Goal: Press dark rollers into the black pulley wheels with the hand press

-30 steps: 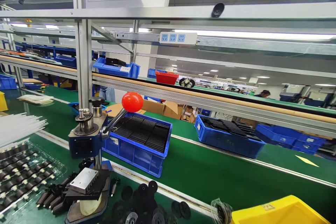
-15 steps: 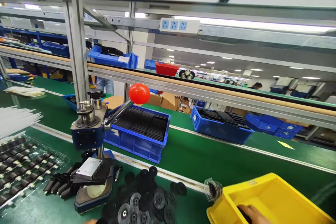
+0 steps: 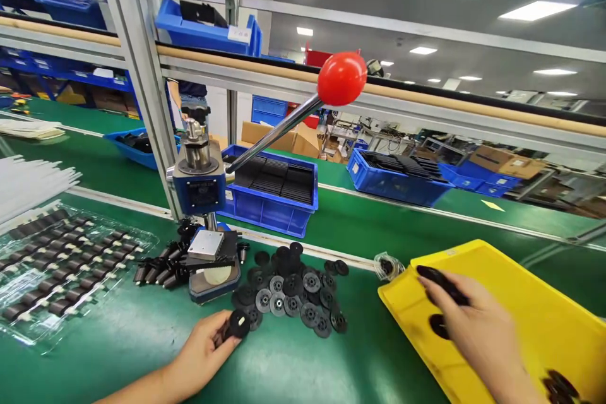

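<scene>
Pinching a black round part (image 3: 239,323) between thumb and fingers, the left hand (image 3: 201,350) is just in front of the hand press (image 3: 201,194), the edge grip probably leaving the flat face uncovered. Well to the press's right, the right hand (image 3: 490,334) has closed thumb and fingers on a dark disc (image 3: 442,284) above the yellow bin (image 3: 457,255). Loose discs (image 3: 311,314) lie right of the press, likely for easy reach.

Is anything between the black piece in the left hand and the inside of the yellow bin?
Yes: straight across from the black piece, loose discs lie on the bench, then the wall of the yellow bin; the right hand is over that bin.
</scene>
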`<action>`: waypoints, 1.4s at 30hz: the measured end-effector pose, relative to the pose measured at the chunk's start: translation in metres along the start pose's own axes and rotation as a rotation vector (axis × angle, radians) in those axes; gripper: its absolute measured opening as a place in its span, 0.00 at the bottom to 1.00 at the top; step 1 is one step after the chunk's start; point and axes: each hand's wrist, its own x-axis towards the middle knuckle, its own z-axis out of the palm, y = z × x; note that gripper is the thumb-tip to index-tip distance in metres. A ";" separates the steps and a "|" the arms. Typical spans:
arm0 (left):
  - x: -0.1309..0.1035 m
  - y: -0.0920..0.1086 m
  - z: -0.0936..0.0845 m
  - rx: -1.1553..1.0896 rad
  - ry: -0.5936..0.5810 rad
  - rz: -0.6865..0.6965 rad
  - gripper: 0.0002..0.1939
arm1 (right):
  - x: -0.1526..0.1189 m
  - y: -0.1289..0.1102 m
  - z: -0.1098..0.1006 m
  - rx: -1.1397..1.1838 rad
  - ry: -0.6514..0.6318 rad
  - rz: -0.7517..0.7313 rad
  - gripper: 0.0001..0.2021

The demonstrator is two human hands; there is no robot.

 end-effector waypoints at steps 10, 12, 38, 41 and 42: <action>-0.001 -0.004 -0.003 -0.092 -0.027 -0.016 0.14 | -0.105 -0.006 0.144 -0.015 -0.146 0.122 0.32; 0.000 -0.005 -0.003 -0.116 -0.030 -0.002 0.14 | -0.104 -0.009 0.149 -0.006 -0.152 0.119 0.31; 0.008 0.000 -0.020 -0.506 -0.134 -0.147 0.11 | -0.207 -0.152 0.165 0.517 -0.560 -0.076 0.15; 0.010 0.000 -0.024 -0.532 -0.167 -0.167 0.12 | -0.224 -0.149 0.170 0.453 -0.580 -0.273 0.16; 0.010 -0.001 -0.025 -0.543 -0.166 -0.170 0.13 | -0.227 -0.146 0.171 0.401 -0.576 -0.366 0.18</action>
